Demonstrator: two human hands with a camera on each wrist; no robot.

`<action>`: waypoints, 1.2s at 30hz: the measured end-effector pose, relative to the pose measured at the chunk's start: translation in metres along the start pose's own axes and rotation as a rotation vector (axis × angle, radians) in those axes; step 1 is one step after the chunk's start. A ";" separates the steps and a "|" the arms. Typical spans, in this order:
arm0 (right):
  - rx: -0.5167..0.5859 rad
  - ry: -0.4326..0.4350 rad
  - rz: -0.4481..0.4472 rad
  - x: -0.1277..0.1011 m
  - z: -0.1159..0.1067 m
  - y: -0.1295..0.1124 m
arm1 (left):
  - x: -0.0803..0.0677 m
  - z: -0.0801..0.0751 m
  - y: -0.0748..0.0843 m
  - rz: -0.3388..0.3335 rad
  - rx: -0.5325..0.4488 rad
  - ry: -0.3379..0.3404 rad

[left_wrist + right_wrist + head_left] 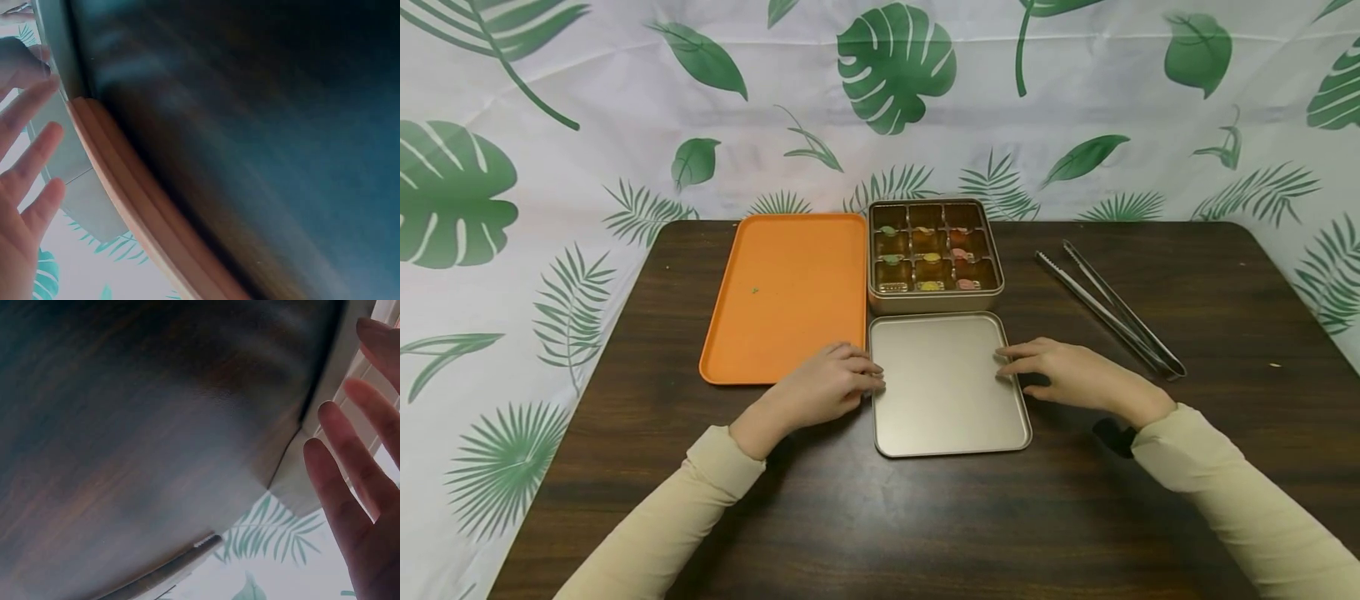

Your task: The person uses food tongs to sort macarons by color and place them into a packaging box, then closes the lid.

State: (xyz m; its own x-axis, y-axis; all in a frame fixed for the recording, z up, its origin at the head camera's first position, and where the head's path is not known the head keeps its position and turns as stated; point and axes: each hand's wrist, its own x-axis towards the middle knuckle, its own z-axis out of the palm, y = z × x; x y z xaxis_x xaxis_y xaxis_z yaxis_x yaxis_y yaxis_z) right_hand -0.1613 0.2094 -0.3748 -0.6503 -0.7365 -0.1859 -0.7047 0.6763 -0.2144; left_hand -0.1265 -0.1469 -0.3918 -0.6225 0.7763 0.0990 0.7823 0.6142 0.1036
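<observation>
A flat square metal lid with a low rim lies on the dark table in front of the person. My left hand is at its left side, fingertips right at the rim. At the opposite side, the fingertips of my right hand reach over the edge, the thumb lower down beside it. Both wrist views show the fingers spread and fairly straight. Just behind the lid stands a square metal tin, uncovered, its insert divided into several compartments with small green, yellow and pink pieces in them.
An orange tray lies left of the tin, a small green crumb on it. Metal tongs rest spread apart on the right, beyond my right hand. A leaf-patterned cloth hangs behind the table's back edge.
</observation>
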 end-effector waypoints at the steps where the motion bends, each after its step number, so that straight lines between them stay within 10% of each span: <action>1: -0.001 -0.001 -0.001 0.000 0.000 0.000 | 0.000 0.001 0.000 0.001 0.000 -0.002; 18: 0.024 0.126 -0.136 0.002 0.000 -0.004 | -0.003 0.003 -0.002 0.044 0.079 0.018; 28: 0.179 0.421 -0.214 -0.002 -0.019 0.003 | -0.004 -0.009 -0.012 0.109 -0.048 0.374; 36: 0.425 0.573 -0.131 0.002 -0.036 0.004 | 0.003 -0.017 -0.011 -0.088 -0.170 0.590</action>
State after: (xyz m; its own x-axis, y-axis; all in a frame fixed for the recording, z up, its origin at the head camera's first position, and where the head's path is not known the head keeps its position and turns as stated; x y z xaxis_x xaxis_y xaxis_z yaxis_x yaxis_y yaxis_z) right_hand -0.1755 0.2109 -0.3412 -0.6969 -0.6122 0.3735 -0.6914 0.4353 -0.5766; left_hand -0.1377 -0.1536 -0.3756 -0.6285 0.4850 0.6081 0.7438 0.6034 0.2875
